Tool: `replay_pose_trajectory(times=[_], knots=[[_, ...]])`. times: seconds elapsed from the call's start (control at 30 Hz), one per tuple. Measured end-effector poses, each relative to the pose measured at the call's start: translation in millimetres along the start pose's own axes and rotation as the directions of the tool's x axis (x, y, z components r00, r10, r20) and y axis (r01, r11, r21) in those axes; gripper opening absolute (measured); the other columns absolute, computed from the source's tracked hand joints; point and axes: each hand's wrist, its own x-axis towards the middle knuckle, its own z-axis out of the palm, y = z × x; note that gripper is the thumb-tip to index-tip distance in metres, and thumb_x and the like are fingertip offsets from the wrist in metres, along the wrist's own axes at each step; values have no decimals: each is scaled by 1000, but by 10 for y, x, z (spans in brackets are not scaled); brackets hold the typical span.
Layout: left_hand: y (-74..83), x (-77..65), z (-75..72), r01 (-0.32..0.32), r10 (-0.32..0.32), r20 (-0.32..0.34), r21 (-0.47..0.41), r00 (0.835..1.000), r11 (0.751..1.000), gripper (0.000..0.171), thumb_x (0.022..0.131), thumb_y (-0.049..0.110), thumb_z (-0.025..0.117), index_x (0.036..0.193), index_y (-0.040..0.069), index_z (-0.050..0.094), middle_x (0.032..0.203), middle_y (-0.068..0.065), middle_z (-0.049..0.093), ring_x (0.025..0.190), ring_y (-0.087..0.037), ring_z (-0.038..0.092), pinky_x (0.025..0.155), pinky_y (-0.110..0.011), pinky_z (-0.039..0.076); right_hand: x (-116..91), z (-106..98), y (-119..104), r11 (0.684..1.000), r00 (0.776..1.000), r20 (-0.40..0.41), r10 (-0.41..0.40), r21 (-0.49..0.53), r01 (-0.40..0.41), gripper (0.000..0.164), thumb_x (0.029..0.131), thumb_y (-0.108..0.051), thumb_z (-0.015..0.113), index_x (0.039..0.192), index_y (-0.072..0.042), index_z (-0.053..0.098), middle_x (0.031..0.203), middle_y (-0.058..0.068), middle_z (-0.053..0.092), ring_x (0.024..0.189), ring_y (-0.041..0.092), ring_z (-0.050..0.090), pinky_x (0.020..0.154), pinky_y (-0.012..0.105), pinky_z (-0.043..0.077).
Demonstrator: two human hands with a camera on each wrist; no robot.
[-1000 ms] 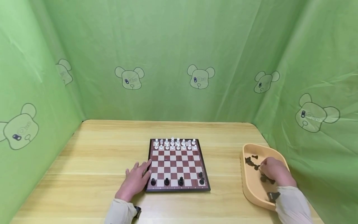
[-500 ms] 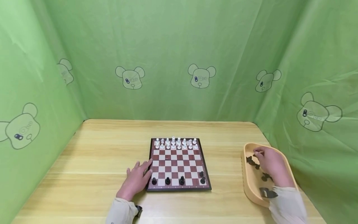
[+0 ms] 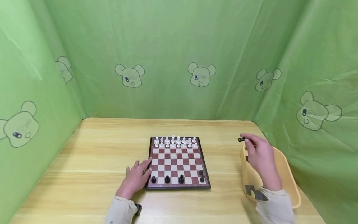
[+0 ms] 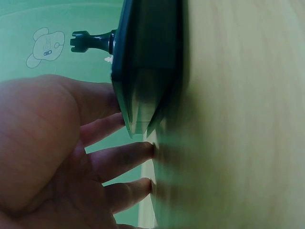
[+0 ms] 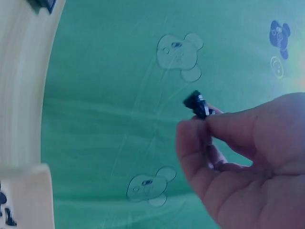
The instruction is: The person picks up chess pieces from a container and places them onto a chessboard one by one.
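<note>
Between thumb and fingertips my right hand pinches a small black chess piece, tilted on its side in the air at the far left corner of the tray. The right wrist view shows the piece blurred. My left hand rests on the table with spread fingers, thumb and index at the left edge of the chessboard. White chessmen fill the two far rows. Several black pieces stand on the near side, a rook among them at the left corner.
Loose black pieces lie in the tray, mostly hidden by my right hand and sleeve in the head view. Green curtains with bear-head prints enclose the wooden table at the back and both sides.
My right hand reached to the tray's far end, then rose out over its far left corner with a black chess piece. My left hand stays at the board's edge.
</note>
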Motion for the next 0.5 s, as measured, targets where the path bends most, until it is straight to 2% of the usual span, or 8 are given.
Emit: replay_pose_trajectory(times=[0.1, 0.17, 0.37, 0.5], knots=[[-2, 9, -6, 2, -2, 2, 3, 1000, 1000, 51, 108, 27, 54, 157, 13, 46, 157, -23, 44, 151, -52, 24, 116, -77, 1, -10, 82, -133, 995, 998, -67, 16, 98, -9, 26, 104, -5, 59, 128, 1, 69, 101, 20, 72, 75, -5, 59, 66, 10, 50], [0, 11, -12, -3, 3, -1, 3, 1000, 1000, 51, 107, 26, 54, 156, 13, 47, 157, -24, 44, 150, -53, 25, 116, -78, 2, -24, 136, -216, 984, 994, -106, 9, 178, 10, 29, 102, -2, 61, 130, 3, 66, 104, 21, 73, 77, -12, 59, 69, 3, 49], [3, 16, -21, -2, 2, -3, 5, 1000, 1000, 51, 108, 26, 54, 156, 13, 46, 156, -24, 45, 150, -52, 25, 116, -78, 2, -58, 244, -432, 912, 972, -214, -98, 371, 173, 33, 95, 8, 68, 127, 7, 64, 104, 22, 74, 85, -6, 67, 79, 8, 55], [5, 15, -26, 0, 0, 0, 5, 1000, 1000, 51, 108, 27, 54, 157, 13, 46, 157, -24, 44, 150, -52, 24, 116, -78, 2, -64, 277, -561, 874, 951, -265, -160, 409, 261, 33, 91, 12, 71, 123, 7, 67, 101, 21, 75, 88, -1, 67, 82, 10, 55]])
